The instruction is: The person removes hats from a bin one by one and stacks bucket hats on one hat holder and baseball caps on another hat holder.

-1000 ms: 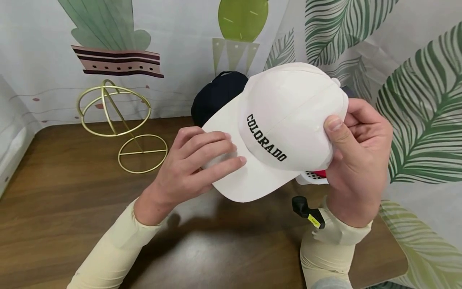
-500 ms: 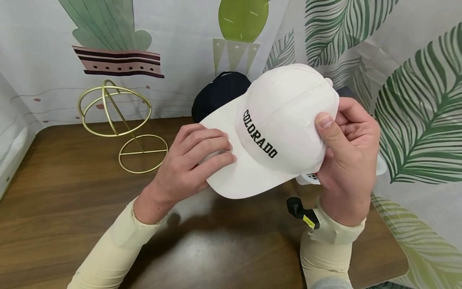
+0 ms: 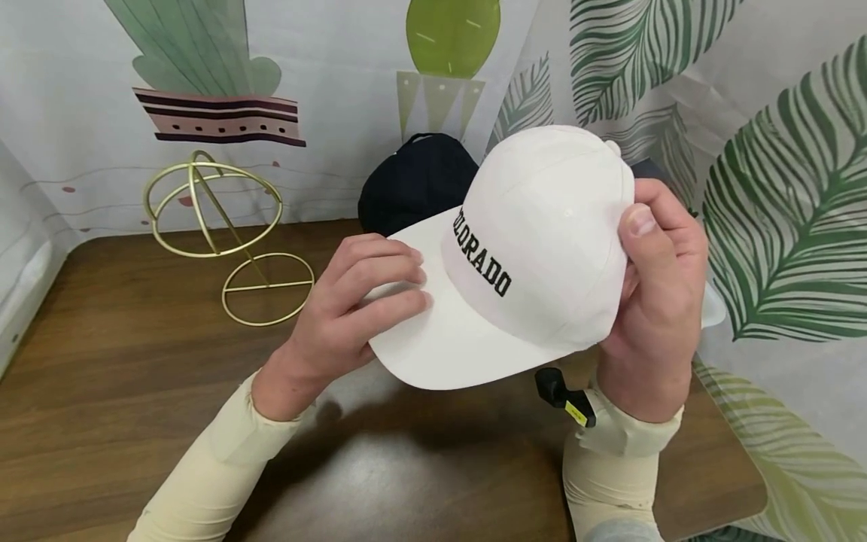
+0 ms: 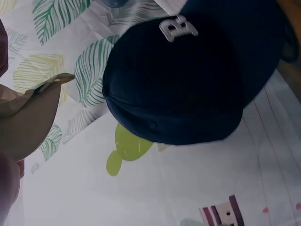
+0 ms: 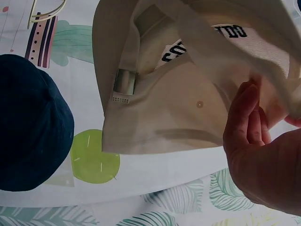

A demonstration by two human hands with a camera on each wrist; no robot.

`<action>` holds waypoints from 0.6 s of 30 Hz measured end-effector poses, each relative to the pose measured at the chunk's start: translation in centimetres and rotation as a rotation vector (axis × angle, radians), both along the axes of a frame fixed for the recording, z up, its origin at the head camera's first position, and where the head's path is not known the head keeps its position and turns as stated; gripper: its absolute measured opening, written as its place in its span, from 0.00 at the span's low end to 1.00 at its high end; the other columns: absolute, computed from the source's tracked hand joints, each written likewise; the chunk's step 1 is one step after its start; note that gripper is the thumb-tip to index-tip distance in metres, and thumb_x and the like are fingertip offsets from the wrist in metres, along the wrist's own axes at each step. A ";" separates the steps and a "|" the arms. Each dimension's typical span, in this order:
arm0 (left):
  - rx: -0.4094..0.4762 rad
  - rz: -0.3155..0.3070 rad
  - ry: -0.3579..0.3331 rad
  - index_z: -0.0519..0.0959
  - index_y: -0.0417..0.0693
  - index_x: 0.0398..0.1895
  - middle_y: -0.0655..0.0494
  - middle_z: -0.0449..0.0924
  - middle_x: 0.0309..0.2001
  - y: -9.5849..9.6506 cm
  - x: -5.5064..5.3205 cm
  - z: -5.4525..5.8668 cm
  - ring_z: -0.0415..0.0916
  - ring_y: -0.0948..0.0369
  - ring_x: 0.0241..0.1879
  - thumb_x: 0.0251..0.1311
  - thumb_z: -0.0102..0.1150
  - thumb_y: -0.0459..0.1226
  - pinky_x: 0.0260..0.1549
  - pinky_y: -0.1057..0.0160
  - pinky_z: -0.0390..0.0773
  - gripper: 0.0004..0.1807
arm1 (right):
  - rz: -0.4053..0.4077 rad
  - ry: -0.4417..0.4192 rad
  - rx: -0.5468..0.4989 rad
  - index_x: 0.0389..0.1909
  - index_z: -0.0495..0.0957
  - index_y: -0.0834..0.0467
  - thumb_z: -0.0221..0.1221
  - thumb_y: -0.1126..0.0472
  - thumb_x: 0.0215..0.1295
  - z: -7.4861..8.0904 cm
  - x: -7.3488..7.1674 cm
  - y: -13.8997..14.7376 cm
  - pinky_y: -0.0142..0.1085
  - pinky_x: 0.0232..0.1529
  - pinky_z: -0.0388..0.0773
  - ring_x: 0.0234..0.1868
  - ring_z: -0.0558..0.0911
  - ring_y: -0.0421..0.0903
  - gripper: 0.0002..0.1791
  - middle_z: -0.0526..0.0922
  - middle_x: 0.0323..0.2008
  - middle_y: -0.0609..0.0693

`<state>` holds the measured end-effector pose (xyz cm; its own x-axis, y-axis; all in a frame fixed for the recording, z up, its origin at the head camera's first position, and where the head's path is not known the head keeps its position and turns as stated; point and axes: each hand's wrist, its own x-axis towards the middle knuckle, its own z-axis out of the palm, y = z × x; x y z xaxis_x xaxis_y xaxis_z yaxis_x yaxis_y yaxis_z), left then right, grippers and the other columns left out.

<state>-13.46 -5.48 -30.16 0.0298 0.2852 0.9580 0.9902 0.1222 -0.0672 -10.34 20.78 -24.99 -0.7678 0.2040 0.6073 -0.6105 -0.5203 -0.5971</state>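
A white baseball cap with dark COLORADO lettering is held above the table, its brim toward the left. My left hand grips the brim, several fingers on top and the thumb hidden beneath. My right hand pinches the cap's lower edge at the right, thumb outside and fingers inside. In the right wrist view, the hollow inside of the cap and its back strap buckle show. Behind it sits a navy cap, which bears a pale letter in the left wrist view.
A gold wire hat stand with a ring base stands on the wooden table at the left. A patterned cloth hangs behind. Part of a white container shows behind my right hand.
The white cap has shifted a little left and turned, so its lettering faces further left. My right hand has moved left with it. More of the navy cap shows.
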 end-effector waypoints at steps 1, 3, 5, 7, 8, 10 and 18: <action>0.014 -0.020 -0.019 0.83 0.41 0.43 0.42 0.82 0.45 0.0 0.0 0.0 0.80 0.43 0.47 0.70 0.63 0.28 0.48 0.47 0.79 0.02 | 0.008 0.016 -0.002 0.43 0.78 0.79 0.61 0.65 0.68 -0.1 -0.1 0.0 0.36 0.22 0.81 0.18 0.81 0.50 0.16 0.83 0.28 0.63; 0.061 -0.068 -0.067 0.82 0.40 0.42 0.40 0.81 0.43 0.3 0.1 -0.1 0.80 0.42 0.47 0.72 0.63 0.31 0.50 0.49 0.80 0.02 | 0.024 0.047 -0.010 0.44 0.77 0.80 0.63 0.62 0.69 -0.2 -0.1 0.0 0.37 0.22 0.81 0.19 0.82 0.51 0.20 0.84 0.28 0.65; 0.128 -0.117 -0.124 0.81 0.39 0.40 0.39 0.80 0.42 0.4 0.2 0.0 0.80 0.42 0.46 0.72 0.65 0.34 0.52 0.51 0.81 0.06 | 0.047 0.075 -0.019 0.44 0.76 0.81 0.64 0.59 0.69 -0.2 -0.1 -0.1 0.39 0.23 0.81 0.22 0.83 0.53 0.24 0.86 0.30 0.67; 0.201 -0.166 -0.180 0.80 0.37 0.38 0.38 0.79 0.40 0.7 0.4 0.2 0.80 0.43 0.44 0.71 0.67 0.39 0.51 0.52 0.81 0.12 | 0.059 0.097 -0.021 0.44 0.75 0.83 0.64 0.58 0.70 -0.1 -0.1 -0.2 0.41 0.27 0.83 0.26 0.85 0.57 0.26 0.86 0.33 0.71; 0.232 -0.189 -0.209 0.79 0.36 0.37 0.38 0.78 0.40 0.8 0.5 0.4 0.80 0.44 0.44 0.70 0.69 0.41 0.51 0.52 0.82 0.15 | 0.056 0.102 -0.020 0.44 0.74 0.83 0.64 0.59 0.70 -0.1 -0.1 -0.3 0.42 0.30 0.84 0.28 0.85 0.58 0.26 0.86 0.34 0.72; 0.279 -0.236 -0.275 0.77 0.34 0.35 0.37 0.77 0.40 0.8 0.6 0.6 0.81 0.46 0.44 0.68 0.71 0.44 0.52 0.52 0.82 0.20 | 0.051 0.111 -0.020 0.42 0.74 0.85 0.64 0.60 0.70 0.0 -0.2 -0.5 0.43 0.34 0.85 0.31 0.85 0.59 0.25 0.85 0.35 0.73; 0.475 -0.519 -0.565 0.73 0.24 0.37 0.40 0.76 0.42 1.2 1.1 0.7 0.79 0.46 0.45 0.68 0.70 0.45 0.53 0.49 0.80 0.27 | -0.073 0.131 0.055 0.40 0.77 0.83 0.61 0.67 0.67 0.4 0.1 -1.7 0.43 0.38 0.87 0.31 0.86 0.58 0.17 0.84 0.32 0.69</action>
